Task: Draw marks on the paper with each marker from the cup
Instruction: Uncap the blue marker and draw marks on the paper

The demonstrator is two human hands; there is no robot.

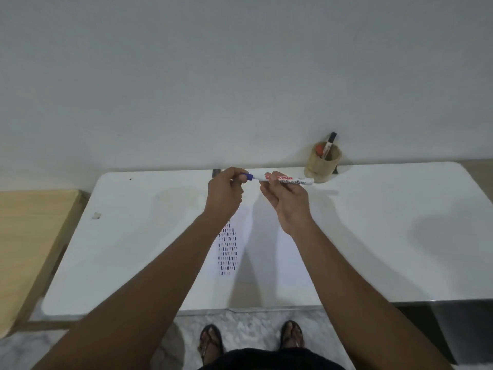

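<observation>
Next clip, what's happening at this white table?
A person holds a white whiteboard marker level above the table: the right hand grips its barrel, the left hand is at its blue cap end. Below lies white paper with columns of short marks. The round wooden cup holds more markers.

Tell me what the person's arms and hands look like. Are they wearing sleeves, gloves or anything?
Both arms are bare all the way down: no sleeves show, and no gloves. The left hand and the right hand have nothing on them that I can see: no rings, no watch, no bracelet at the wrists. They are slim arms with long fingers.
</observation>
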